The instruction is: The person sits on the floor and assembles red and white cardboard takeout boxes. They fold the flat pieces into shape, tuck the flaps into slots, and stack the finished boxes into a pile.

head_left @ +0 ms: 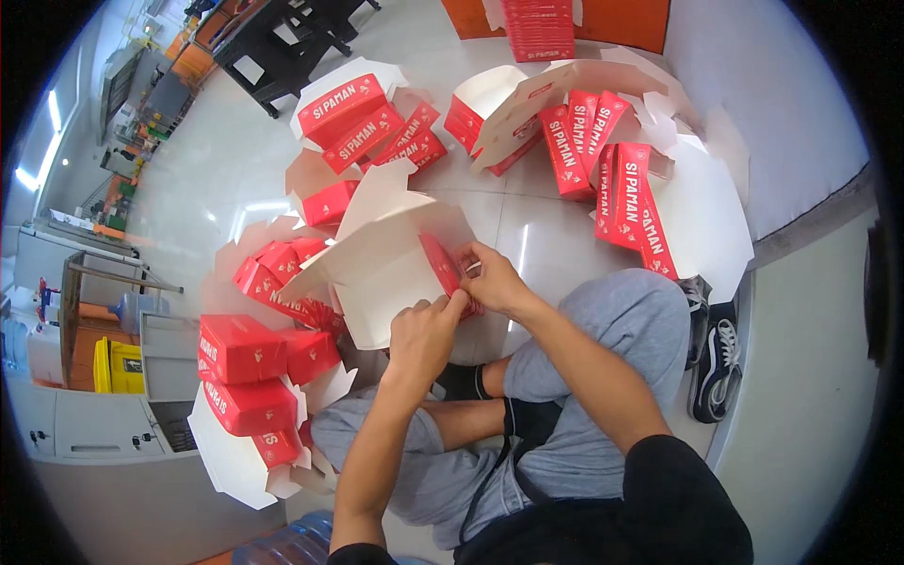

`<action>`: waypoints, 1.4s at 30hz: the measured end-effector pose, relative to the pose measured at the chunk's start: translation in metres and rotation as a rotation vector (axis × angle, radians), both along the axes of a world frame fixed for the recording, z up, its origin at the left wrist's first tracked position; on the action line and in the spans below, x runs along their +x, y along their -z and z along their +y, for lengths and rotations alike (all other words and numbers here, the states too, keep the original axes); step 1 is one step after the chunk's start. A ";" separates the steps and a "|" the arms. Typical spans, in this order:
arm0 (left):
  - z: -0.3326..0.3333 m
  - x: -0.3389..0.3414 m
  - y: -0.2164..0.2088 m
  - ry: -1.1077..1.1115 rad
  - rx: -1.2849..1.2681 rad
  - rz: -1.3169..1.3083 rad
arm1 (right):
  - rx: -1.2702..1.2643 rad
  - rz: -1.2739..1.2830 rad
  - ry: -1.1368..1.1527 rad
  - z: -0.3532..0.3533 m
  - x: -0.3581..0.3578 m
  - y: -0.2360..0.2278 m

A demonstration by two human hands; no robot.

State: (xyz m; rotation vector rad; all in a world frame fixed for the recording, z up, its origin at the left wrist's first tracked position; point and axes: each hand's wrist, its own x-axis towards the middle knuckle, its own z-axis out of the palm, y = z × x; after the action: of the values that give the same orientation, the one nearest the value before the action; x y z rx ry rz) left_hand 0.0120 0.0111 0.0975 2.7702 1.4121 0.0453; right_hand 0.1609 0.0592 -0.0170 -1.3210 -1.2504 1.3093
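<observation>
A partly folded red-and-white cardboard food box (381, 282) stands in front of my crossed legs, its white inside facing up and its large lid flap spread out. My left hand (422, 337) is closed on the near corner of its red side panel. On the same panel, a little farther up, my right hand (496, 281) pinches the edge with thumb and fingers. The two thumbs nearly meet at that corner. What the fingertips press behind the panel is hidden.
Stacked boxes (243, 348) lie on the left, with more boxes (363, 118) beyond and others (631, 198) on the right. Flat red cartons (539, 28) are piled at the far side. Black sneakers (718, 372) rest beside my knee, and a black stool (282, 47) stands far left.
</observation>
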 end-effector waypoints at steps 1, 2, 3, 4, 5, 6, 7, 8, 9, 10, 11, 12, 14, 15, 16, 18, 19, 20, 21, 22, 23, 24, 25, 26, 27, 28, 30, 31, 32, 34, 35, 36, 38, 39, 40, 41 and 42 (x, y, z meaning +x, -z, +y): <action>-0.001 -0.004 0.001 0.026 -0.023 0.018 | -0.014 0.002 0.003 -0.002 -0.001 0.000; -0.002 -0.008 0.000 0.053 -0.047 0.036 | -0.028 0.004 0.007 -0.004 -0.001 -0.003; -0.003 -0.012 -0.003 0.075 -0.095 -0.009 | -0.042 0.006 0.011 -0.006 -0.001 -0.006; -0.003 -0.017 -0.008 0.097 -0.144 -0.055 | -0.030 -0.012 0.034 -0.008 -0.003 -0.008; -0.004 -0.018 -0.013 0.117 -0.192 -0.103 | -0.018 -0.033 0.055 -0.011 -0.006 -0.011; -0.003 -0.016 -0.017 0.045 -0.232 -0.161 | -0.007 -0.055 0.076 -0.012 -0.007 -0.014; 0.000 -0.013 -0.023 -0.028 -0.273 -0.220 | -0.027 -0.078 0.051 -0.012 -0.004 -0.017; 0.003 -0.013 -0.028 -0.110 -0.309 -0.275 | -0.045 -0.098 0.017 -0.014 -0.003 -0.030; 0.007 -0.009 -0.026 -0.191 -0.235 -0.372 | -0.064 -0.118 -0.016 -0.015 -0.003 -0.037; 0.012 -0.001 -0.019 -0.272 -0.160 -0.467 | 0.007 -0.112 0.009 -0.016 -0.007 -0.038; 0.019 0.006 -0.012 -0.345 -0.085 -0.569 | 0.076 -0.113 0.042 -0.019 -0.010 -0.040; 0.027 0.008 -0.005 -0.388 -0.057 -0.462 | 0.106 -0.139 0.048 -0.022 -0.014 -0.040; 0.042 0.013 0.008 -0.462 -0.006 -0.256 | 0.123 -0.218 0.047 -0.025 -0.021 -0.033; 0.042 0.014 0.012 -0.465 0.007 -0.213 | 0.114 -0.268 0.040 -0.025 -0.023 -0.030; 0.041 0.013 0.015 -0.467 0.021 -0.169 | 0.226 -0.254 0.137 -0.024 -0.026 -0.028; 0.035 0.009 0.019 -0.458 0.021 -0.103 | 0.227 -0.337 0.122 -0.020 -0.025 -0.023; 0.034 0.008 0.020 -0.448 0.014 -0.092 | 0.227 -0.378 0.114 -0.018 -0.024 -0.021; 0.032 0.006 0.019 -0.445 0.009 -0.079 | 0.252 -0.410 0.126 -0.017 -0.026 -0.022; 0.030 0.005 0.017 -0.455 -0.004 -0.064 | 0.277 -0.442 0.138 -0.018 -0.026 -0.025; 0.028 0.005 0.014 -0.465 -0.017 -0.050 | 0.303 -0.475 0.150 -0.018 -0.027 -0.025; 0.027 0.006 0.013 -0.475 -0.030 -0.041 | 0.298 -0.471 0.155 -0.017 -0.027 -0.024; 0.027 0.006 0.014 -0.462 -0.025 -0.044 | 0.293 -0.467 0.160 -0.016 -0.028 -0.022; 0.027 0.008 0.015 -0.449 -0.020 -0.048 | 0.288 -0.464 0.165 -0.016 -0.028 -0.021; 0.029 0.008 0.017 -0.438 -0.014 -0.053 | 0.300 -0.474 0.163 -0.016 -0.029 -0.022; 0.029 0.009 0.018 -0.444 -0.023 -0.049 | 0.312 -0.485 0.161 -0.017 -0.029 -0.024; 0.030 0.009 0.020 -0.450 -0.032 -0.046 | 0.323 -0.496 0.160 -0.018 -0.029 -0.025; 0.035 0.013 0.019 -0.468 -0.079 -0.030 | 0.317 -0.490 0.155 -0.014 -0.029 -0.012; 0.038 0.014 0.018 -0.486 -0.119 -0.017 | 0.314 -0.487 0.152 -0.013 -0.028 -0.006; 0.038 0.010 0.017 -0.515 -0.160 0.004 | 0.295 -0.440 0.132 -0.013 -0.029 -0.006; 0.041 -0.011 0.030 -0.419 -0.157 -0.092 | 0.267 -0.349 0.097 -0.012 -0.026 -0.015; 0.044 -0.019 0.034 -0.362 -0.153 -0.144 | 0.258 -0.326 0.111 -0.013 -0.026 -0.019; 0.043 -0.024 0.029 -0.407 -0.141 -0.257 | 0.241 -0.306 0.131 -0.016 -0.025 -0.020; 0.040 -0.043 0.015 -0.503 -0.118 -0.476 | 0.220 -0.286 0.168 -0.020 -0.024 -0.027; 0.042 -0.055 0.009 -0.611 0.070 -0.435 | 0.213 -0.284 0.181 -0.023 -0.025 -0.032; 0.046 -0.068 0.004 -0.714 0.260 -0.389 | 0.206 -0.282 0.193 -0.026 -0.027 -0.035; 0.050 -0.082 0.002 -0.756 0.304 -0.358 | 0.213 -0.272 0.212 -0.028 -0.031 -0.036; 0.056 -0.097 0.003 -0.797 0.349 -0.330 | 0.222 -0.265 0.232 -0.028 -0.033 -0.037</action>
State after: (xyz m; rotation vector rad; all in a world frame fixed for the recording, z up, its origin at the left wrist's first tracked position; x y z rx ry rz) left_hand -0.0849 0.0671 0.0943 2.0449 2.4424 0.7805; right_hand 0.1276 0.0311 0.0201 -1.4600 -1.3317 0.8282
